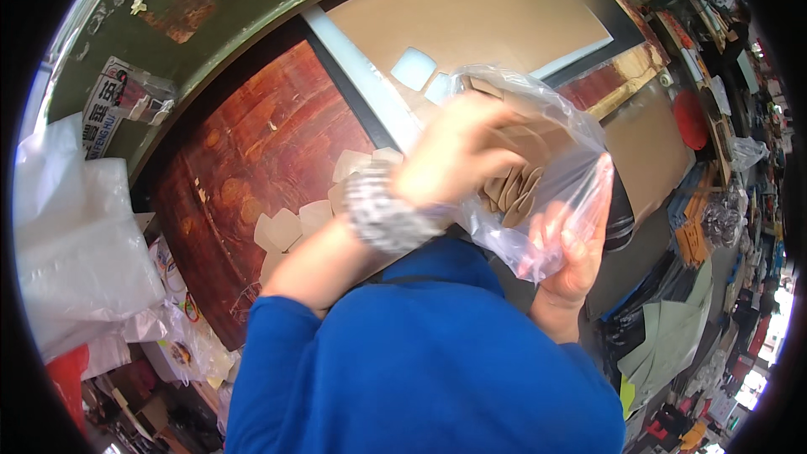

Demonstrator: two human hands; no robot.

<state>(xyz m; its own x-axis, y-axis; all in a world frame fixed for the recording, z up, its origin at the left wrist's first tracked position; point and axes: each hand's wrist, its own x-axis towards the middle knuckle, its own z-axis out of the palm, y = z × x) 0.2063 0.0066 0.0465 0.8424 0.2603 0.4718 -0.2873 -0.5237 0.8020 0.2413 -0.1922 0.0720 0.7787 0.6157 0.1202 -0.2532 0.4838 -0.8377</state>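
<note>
My right hand (576,240) grips the edge of a clear plastic bag (580,139), with its fingers partly inside and the thumb outside. The bag's mouth is spread wide. Several brown cut pieces (513,193), curved and thin like leather or card, lie stacked inside it. My left hand (462,147) is over the bag's mouth, above those pieces. Motion smears its fingers, and whether they hold anything cannot be made out. A black-and-white patterned cuff (391,206) is round my left wrist.
Pale beige cut pieces (294,227) lie by my left forearm on a reddish wooden board (252,143). Beyond the bag is a large brown sheet (454,8) with light-blue cutouts (414,69). Plastic sheeting (80,244) hangs at the left; dark and grey sheets (668,328) lie right.
</note>
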